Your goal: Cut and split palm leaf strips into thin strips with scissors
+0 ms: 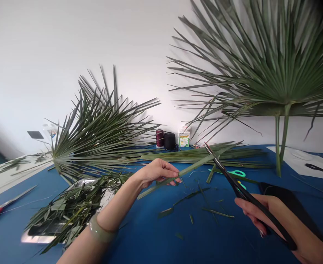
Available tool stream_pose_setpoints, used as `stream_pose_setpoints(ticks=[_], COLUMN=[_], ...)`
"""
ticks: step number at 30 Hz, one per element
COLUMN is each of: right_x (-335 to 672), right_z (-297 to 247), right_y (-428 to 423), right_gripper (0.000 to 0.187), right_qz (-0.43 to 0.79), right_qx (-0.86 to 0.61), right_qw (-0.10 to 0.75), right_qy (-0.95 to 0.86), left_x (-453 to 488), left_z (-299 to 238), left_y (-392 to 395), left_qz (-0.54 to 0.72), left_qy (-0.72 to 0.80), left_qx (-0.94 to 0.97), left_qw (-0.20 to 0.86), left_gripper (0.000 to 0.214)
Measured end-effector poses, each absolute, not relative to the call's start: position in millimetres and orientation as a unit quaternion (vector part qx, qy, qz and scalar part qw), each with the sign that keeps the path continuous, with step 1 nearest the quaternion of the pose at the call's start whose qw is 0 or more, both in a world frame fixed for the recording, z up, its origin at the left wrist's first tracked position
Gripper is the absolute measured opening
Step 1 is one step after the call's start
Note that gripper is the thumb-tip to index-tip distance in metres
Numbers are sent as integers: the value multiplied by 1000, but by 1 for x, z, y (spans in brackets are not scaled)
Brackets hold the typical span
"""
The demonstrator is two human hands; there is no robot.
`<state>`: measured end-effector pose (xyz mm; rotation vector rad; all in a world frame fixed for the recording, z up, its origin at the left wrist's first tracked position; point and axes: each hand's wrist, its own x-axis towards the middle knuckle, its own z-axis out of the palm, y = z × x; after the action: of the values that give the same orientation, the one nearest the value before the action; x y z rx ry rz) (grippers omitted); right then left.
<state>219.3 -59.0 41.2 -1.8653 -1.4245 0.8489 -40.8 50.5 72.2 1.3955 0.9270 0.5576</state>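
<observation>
My left hand [158, 171] pinches a long green palm leaf strip [190, 169] and holds it slanting up to the right above the blue table [156, 238]. My right hand [263, 216] grips black-handled scissors [233, 181]; their blades point up-left and meet the strip near its upper end. A pale green bangle [99, 230] sits on my left wrist. Small cut leaf scraps [205, 211] lie on the table under the strip.
A fan palm frond [95, 132] lies at the left and a larger one [268, 69] stands at the right. A tray of trimmings [68, 209], thread spools [164, 139], a small box [183, 138], green-handled scissors [234, 173] and white paper [304, 161] surround the work spot.
</observation>
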Motion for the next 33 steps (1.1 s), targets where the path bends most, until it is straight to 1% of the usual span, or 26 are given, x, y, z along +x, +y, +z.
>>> stream_pose_setpoints(ticks=[5,14,22,27,33], right_x=[222,217,216,214,215], right_z=[44,44,45,50,48], right_y=[-58,-58,-55,-59,-60], right_gripper=[43,45,43,45,42], right_qz=[316,299,309,307,333], right_qx=[-708,-724,-727,-722,-721], right_qw=[297,295,278,297,324], right_qy=[-558,-547,-546,-544,-514], left_x=[-40,-38,-39,-41,-43], left_z=[69,67,63,63,64], left_y=[52,52,55,55,56], left_qz=[240,233,232,229,230], left_qy=[406,408,408,405,409], left_qx=[607,608,607,611,613], left_qw=[640,640,641,641,635], left_gripper=[21,20,21,21,19])
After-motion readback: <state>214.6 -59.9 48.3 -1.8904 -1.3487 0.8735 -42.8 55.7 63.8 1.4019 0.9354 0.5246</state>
